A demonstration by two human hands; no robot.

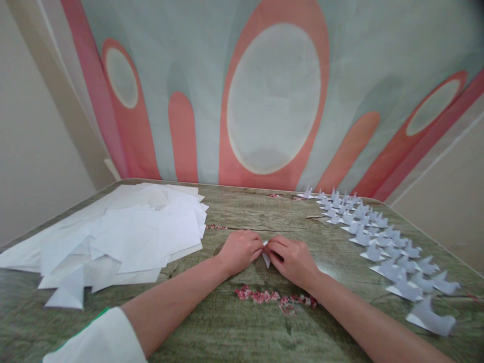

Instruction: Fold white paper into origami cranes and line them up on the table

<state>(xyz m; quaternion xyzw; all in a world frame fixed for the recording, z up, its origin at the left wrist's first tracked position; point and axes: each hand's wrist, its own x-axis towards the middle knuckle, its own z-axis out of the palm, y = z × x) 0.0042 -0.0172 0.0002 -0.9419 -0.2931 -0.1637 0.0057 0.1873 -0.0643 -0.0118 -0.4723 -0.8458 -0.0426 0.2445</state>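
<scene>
A small folded piece of white paper [266, 258] is between my hands at the middle of the table, mostly covered by the fingers. My left hand [242, 251] pinches its left side, the fingers bent and close together. From the right, my right hand [295, 258] grips the same paper between thumb and fingers. The fingertips of both hands nearly meet at the paper's upper part, and its lower point sticks out below them. Exactly how the folds run is hidden.
Loose white paper sheets [139, 232] lie in a spread pile on the left, with a folded triangular piece [70, 290] at its near edge. Several folded paper birds [374, 252] stand in rows on the right. The wood-patterned table [242, 206] meets a patterned backdrop [204, 60] behind.
</scene>
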